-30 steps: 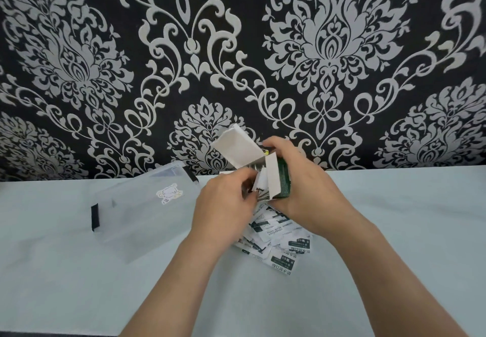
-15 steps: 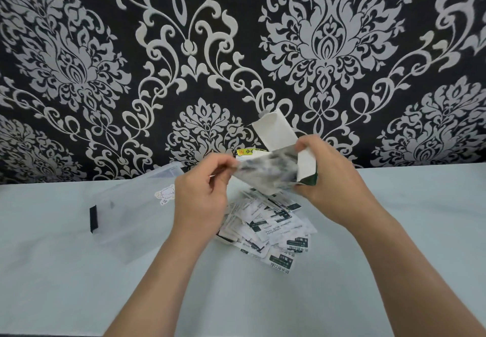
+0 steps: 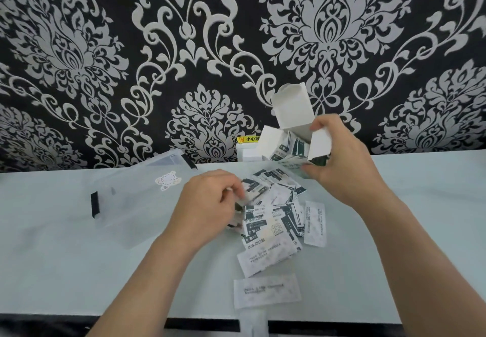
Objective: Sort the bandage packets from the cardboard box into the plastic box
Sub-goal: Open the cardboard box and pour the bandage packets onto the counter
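Observation:
My right hand [image 3: 342,163] grips the small white and green cardboard box [image 3: 297,123] above the table, its flaps open and its mouth tilted left, with packets showing inside. Several white and dark green bandage packets [image 3: 271,223] lie in a loose heap on the table below it. One packet [image 3: 267,293] has slid close to the front edge. My left hand [image 3: 210,202] is down at the heap's left side, fingers curled over a few packets. The clear plastic box [image 3: 136,199], with a black latch and a small sticker, lies closed to the left of the heap.
The pale table [image 3: 65,271] meets a black and white patterned wall [image 3: 105,73] at the back. A white socket block with a yellow label [image 3: 247,147] sits against the wall behind the cardboard box. The table's dark front edge runs along the bottom.
My left hand dropped from the cardboard box's mouth to the heap. More packets now lie on the table, some nearer the front edge. My right hand and the box moved right.

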Action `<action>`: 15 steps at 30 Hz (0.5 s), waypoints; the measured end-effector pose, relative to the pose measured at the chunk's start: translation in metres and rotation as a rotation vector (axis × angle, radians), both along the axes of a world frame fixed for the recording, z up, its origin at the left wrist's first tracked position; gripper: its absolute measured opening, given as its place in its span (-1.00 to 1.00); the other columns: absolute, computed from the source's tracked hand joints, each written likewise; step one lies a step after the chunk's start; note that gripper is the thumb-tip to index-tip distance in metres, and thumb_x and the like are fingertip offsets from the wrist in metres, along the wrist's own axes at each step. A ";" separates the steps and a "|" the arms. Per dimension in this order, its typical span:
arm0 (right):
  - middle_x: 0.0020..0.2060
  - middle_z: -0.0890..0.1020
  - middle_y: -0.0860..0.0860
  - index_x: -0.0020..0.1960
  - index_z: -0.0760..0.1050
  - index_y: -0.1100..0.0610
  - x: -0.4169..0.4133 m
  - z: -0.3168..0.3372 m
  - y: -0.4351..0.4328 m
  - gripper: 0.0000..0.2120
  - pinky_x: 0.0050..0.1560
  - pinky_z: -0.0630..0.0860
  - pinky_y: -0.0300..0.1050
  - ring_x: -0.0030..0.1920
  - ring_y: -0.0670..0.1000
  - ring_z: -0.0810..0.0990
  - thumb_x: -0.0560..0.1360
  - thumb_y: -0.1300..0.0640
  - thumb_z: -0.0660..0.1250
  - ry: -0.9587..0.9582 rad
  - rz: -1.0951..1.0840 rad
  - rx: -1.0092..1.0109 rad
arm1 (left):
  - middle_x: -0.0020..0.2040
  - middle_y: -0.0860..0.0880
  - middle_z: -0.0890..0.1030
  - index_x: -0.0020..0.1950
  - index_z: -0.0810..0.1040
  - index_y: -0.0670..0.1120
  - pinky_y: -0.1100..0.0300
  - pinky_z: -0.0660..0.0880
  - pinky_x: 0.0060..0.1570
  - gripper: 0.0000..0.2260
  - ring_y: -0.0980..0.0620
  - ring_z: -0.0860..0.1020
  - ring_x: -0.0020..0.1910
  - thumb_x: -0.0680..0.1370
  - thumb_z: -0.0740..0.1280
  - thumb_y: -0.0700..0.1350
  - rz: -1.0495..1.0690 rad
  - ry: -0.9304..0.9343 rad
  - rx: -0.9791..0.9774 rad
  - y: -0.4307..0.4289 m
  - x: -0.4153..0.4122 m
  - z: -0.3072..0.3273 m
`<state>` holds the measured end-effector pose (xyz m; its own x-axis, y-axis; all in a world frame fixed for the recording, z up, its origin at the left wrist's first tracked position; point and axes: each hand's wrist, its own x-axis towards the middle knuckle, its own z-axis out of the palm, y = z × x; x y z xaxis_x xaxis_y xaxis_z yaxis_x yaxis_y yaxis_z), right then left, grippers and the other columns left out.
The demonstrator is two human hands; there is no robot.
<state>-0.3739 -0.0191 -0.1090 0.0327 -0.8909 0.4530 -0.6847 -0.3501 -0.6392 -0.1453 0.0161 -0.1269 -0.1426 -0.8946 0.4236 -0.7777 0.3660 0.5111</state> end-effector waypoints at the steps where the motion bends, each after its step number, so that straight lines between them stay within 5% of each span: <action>1: -0.09 0.48 -0.15 0.16 0.28 -0.08 0.001 0.000 0.000 -0.44 -0.22 0.31 -0.10 -0.25 -0.22 0.36 0.34 0.19 0.53 0.000 0.002 0.007 | -0.17 0.18 0.62 -0.23 0.61 0.07 0.13 0.50 -0.06 -0.81 0.16 0.55 -0.11 0.45 0.27 -0.18 -0.070 -0.039 0.013 0.008 -0.008 0.006; 3: -0.17 0.44 -0.20 0.13 0.26 -0.10 0.002 0.001 0.001 -0.44 -0.28 0.29 -0.12 -0.28 -0.20 0.35 0.34 0.20 0.53 -0.004 0.005 0.030 | -0.08 0.21 0.56 -0.04 0.62 0.11 0.16 0.46 0.04 -0.89 0.23 0.48 -0.01 0.48 0.33 0.02 -0.230 -0.142 0.147 0.025 -0.026 0.009; 6: -0.23 0.43 -0.16 0.09 0.24 -0.12 0.005 0.001 0.003 -0.43 -0.38 0.31 -0.21 -0.35 -0.15 0.35 0.33 0.23 0.54 -0.054 0.035 0.068 | 0.04 0.19 0.40 0.16 0.51 0.18 0.17 0.40 0.09 -0.69 0.23 0.31 0.09 0.45 0.37 0.19 -0.274 -0.370 0.253 0.035 -0.037 -0.010; 15: -0.15 0.48 0.07 0.09 0.27 -0.06 0.013 0.002 0.012 -0.46 -0.50 0.30 -0.26 -0.51 -0.12 0.30 0.34 0.36 0.45 -0.085 0.174 0.185 | 0.07 0.14 0.36 0.28 0.47 0.20 0.15 0.43 0.07 -0.62 0.19 0.35 -0.01 0.48 0.39 0.14 -0.246 -0.399 0.335 0.018 -0.022 -0.030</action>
